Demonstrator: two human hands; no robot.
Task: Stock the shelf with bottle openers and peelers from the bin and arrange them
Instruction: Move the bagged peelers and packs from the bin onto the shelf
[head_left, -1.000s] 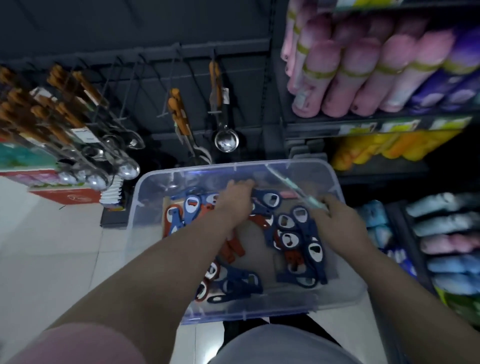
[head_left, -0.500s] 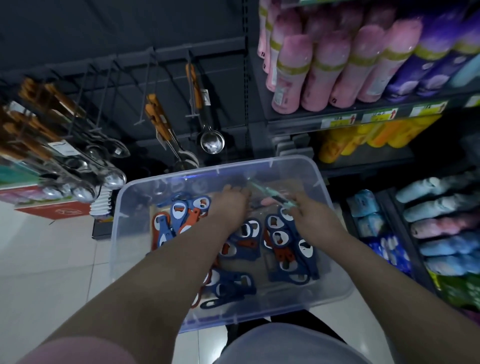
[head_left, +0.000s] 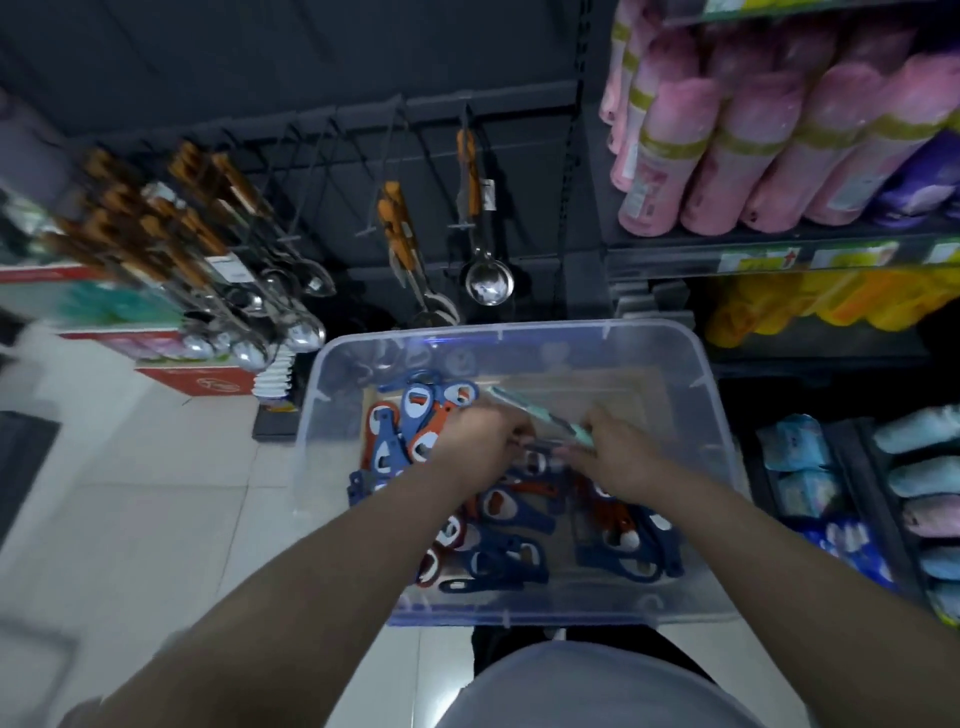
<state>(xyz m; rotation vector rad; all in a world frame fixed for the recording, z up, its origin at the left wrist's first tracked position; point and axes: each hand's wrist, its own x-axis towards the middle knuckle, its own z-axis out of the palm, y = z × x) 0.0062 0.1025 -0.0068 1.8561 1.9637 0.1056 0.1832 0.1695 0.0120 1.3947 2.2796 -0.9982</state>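
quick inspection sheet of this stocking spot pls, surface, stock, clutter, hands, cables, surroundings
surface: pale tiled floor; what bears the bin is hidden
job's things: clear plastic bin holding a loose pile of blue and orange bottle openers; a slim teal item, perhaps a peeler, lies over the pile between the hands
clutter: red box low at the left
grippers: left hand and right hand both reach into the bin; whether the fingers grip anything is too blurred to tell
cables: nothing seen
surroundings: orange-handled ladles hang on hooks behind the bin; pink bottles on the shelf to the right
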